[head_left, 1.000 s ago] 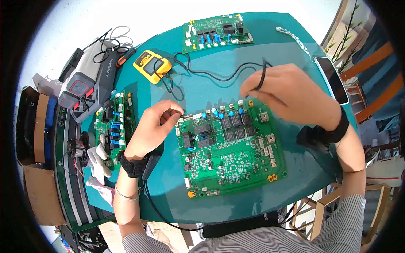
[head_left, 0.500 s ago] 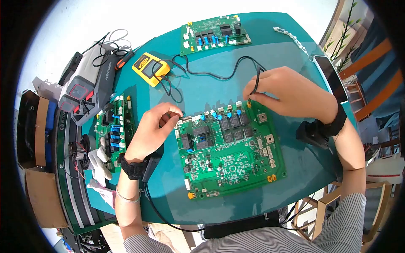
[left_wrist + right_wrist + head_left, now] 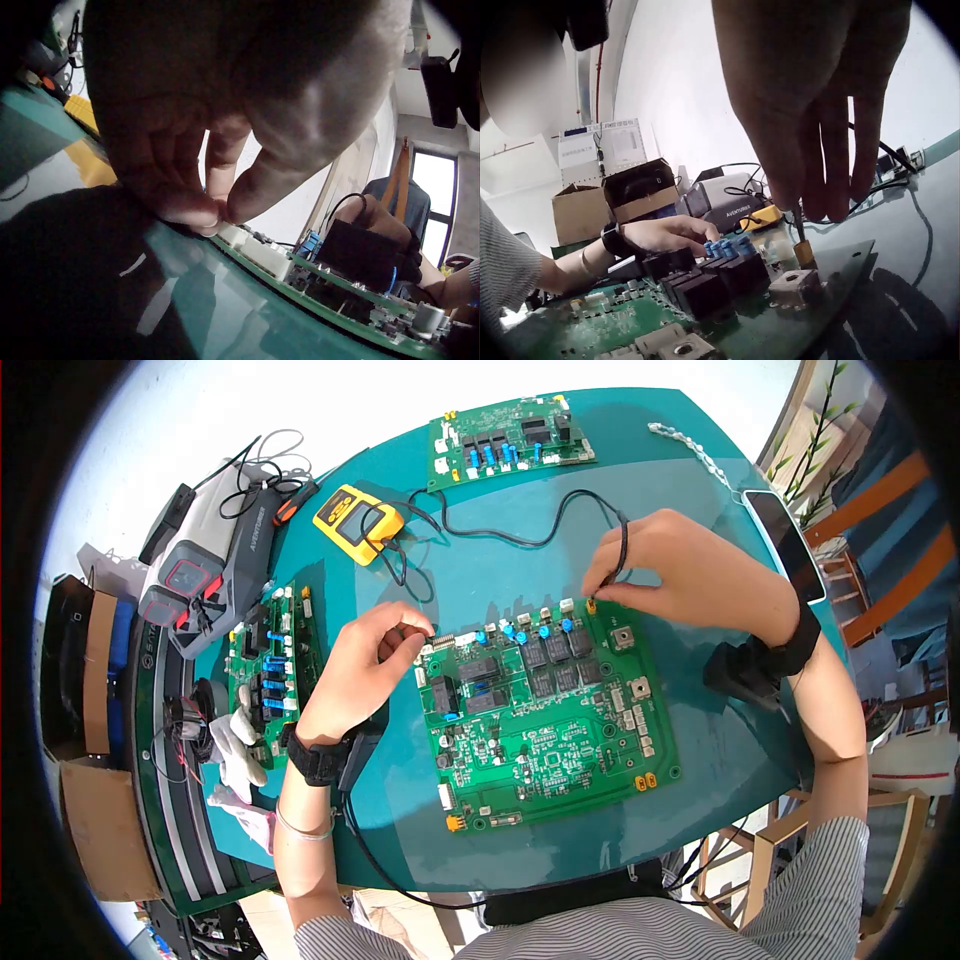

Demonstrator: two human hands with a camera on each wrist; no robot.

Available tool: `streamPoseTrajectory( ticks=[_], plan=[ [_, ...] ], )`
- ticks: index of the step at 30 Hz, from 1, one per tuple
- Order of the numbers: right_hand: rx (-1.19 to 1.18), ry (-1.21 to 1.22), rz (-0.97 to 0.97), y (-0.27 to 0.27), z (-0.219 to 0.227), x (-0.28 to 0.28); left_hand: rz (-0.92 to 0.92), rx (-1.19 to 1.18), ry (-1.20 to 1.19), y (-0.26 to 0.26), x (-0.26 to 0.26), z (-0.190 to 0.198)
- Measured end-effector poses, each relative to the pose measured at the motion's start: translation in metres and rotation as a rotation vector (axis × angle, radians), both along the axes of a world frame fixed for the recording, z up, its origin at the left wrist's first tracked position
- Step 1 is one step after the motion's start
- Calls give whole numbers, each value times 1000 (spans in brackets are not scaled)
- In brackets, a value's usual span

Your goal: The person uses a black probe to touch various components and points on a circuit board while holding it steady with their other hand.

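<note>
1. Hands, two: the right hand (image 3: 665, 565) grasps one thin black cable (image 3: 530, 547) near its end, the slim metal tip reaching down to a small yellow connector (image 3: 804, 253); the left hand (image 3: 365, 665) pinches the upper-left corner of the large rectangular green circuit board (image 3: 560, 735) between thumb and forefinger.
2. That board lies flat mid-way across the teal worktop (image 3: 735, 785), carrying six black box-shaped relays (image 3: 560, 660) in two rows of three, and four yellow connectors: one under the right hand, one at lower left, two side by side at lower right.
3. Two more green boards show: one far board (image 3: 515, 442) at the back, one left board (image 3: 285, 660) beside white fabric gloves (image 3: 236, 760).
4. One yellow handheld meter (image 3: 350, 520) lies near the back left.
5. One white-edged smartphone (image 3: 785, 545) lies at the right.
</note>
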State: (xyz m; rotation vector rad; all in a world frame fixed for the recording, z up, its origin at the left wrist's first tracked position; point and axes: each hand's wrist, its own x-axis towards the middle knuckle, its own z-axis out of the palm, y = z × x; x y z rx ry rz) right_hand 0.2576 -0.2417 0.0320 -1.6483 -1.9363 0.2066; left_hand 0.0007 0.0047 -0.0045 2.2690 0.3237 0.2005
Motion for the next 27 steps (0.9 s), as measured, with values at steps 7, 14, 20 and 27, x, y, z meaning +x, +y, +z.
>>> streamPoseTrajectory(
  ticks=[7,14,20,27],
  plan=[
    [-254,-77,-119,-3,7,-4,16,-21,101,-1,-1,7],
    [-211,-120,-73,-5,7,-9,13,2,107,-1,-1,6],
    [-199,-142,-75,-3,5,-9,15,17,119,0,-1,7],
    [-72,-67,-55,-1,0,-11,9,1,114,1,-1,5]
  ],
)
